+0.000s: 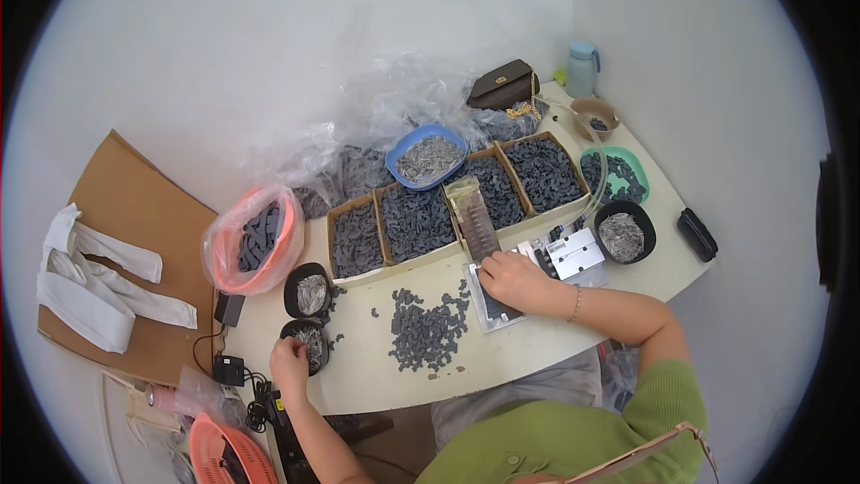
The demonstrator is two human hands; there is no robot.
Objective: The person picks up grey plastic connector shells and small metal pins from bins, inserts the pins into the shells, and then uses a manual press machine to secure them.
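Note:
My left hand (288,364) is at the near black bowl (324,364), its fingertips pinched together at the rim beside the thin silvery metal pins (311,338). Whatever lies between those fingers is too small to make out. My right hand (518,283) rests over a metal fixture (503,323) with a dark flat surface, its fingers drawn together near the left edge. What they press or hold is hidden under the hand. Touching the fixture's far side is a clear, tape-wrapped chute (475,220). Between my hands lies a loose heap of small dark grey parts (425,332).
Behind stand cardboard trays (408,263) of dark parts, with a blue basin (391,164) of pins on top. Another black bowl (288,291) adjoins the left one. Right of the fixture are a silver block (575,254), an air hose (602,184), a black bowl (651,237) and a green tray (638,166).

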